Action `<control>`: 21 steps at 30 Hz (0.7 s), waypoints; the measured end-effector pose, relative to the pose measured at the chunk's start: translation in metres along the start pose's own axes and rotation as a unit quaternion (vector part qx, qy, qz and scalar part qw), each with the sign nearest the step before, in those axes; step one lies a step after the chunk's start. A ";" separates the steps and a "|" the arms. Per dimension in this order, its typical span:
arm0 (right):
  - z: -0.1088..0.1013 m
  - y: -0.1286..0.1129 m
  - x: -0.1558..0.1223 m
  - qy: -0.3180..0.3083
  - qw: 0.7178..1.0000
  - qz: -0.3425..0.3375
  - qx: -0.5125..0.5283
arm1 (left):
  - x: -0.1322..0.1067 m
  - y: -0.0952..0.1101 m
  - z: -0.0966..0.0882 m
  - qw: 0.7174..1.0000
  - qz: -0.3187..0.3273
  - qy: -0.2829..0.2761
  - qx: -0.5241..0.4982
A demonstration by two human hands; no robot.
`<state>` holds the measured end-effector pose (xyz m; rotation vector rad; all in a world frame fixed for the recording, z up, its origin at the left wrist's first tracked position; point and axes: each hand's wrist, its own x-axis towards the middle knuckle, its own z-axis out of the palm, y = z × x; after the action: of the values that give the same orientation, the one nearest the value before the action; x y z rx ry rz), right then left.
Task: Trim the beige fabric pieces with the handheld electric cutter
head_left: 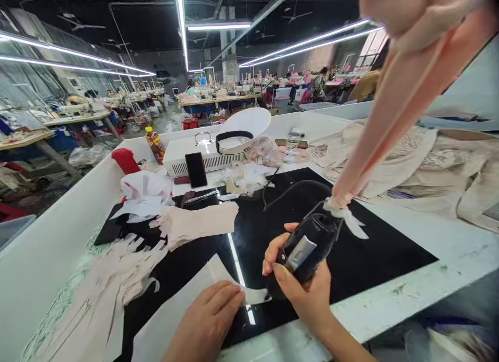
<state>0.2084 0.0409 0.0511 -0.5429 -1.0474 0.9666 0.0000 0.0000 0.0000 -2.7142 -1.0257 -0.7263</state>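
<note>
My right hand is closed around a black hand-held tool with a metal plate on its side, held just above a black work surface. A pink fabric band hangs from above and is tied to the tool's top. My left hand lies flat, fingers stretched, pressing a pale cut fabric piece onto the black surface, a little left of the tool. A narrow strip of that piece reaches toward the tool's tip.
Stacks of cut pale pieces and scraps lie to the left. Behind stand a white machine with a phone leaning on it, a bottle, a red object. Beige fabric piles up at the right.
</note>
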 end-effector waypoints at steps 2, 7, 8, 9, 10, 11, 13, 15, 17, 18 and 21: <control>-0.001 -0.005 0.007 -0.010 1.000 0.002 -0.017 | -0.005 -0.010 -0.009 1.000 -0.010 -0.017 0.013; -0.007 -0.005 0.026 -0.013 0.998 -0.010 -0.063 | -0.017 -0.020 -0.017 0.999 -0.014 -0.038 0.017; -0.009 -0.002 0.030 -0.009 0.998 -0.012 -0.068 | -0.020 -0.019 -0.015 0.999 -0.012 -0.037 0.013; -0.010 0.000 0.034 -0.005 0.997 -0.013 -0.071 | -0.022 -0.017 -0.013 0.999 -0.012 -0.038 0.007; -0.011 0.004 0.038 -0.001 0.997 -0.014 -0.073 | -0.023 -0.014 -0.010 0.999 -0.015 -0.040 0.000; -0.011 0.006 0.041 0.001 0.997 -0.015 -0.074 | -0.024 -0.011 -0.008 0.999 -0.019 -0.045 -0.011; -0.010 0.011 0.047 0.005 0.997 -0.016 -0.076 | -0.024 -0.003 -0.006 0.996 -0.039 -0.070 -0.042; -0.008 0.011 0.049 0.007 0.997 -0.016 -0.073 | -0.019 0.003 -0.010 0.986 -0.074 -0.119 -0.093; -0.005 0.009 0.048 0.005 0.998 -0.015 -0.067 | -0.008 0.005 -0.018 0.967 -0.116 -0.173 -0.146; -0.004 0.007 0.047 0.003 0.998 -0.015 -0.062 | -0.002 0.005 -0.022 0.958 -0.133 -0.193 -0.163; -0.001 -0.001 0.040 -0.007 0.999 -0.011 -0.048 | 0.022 0.000 -0.029 0.952 -0.152 -0.205 -0.169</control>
<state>0.2162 0.0755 0.0702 -0.6039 -1.1152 0.9052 0.0029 0.0038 0.0363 -3.1258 -1.5673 -0.4091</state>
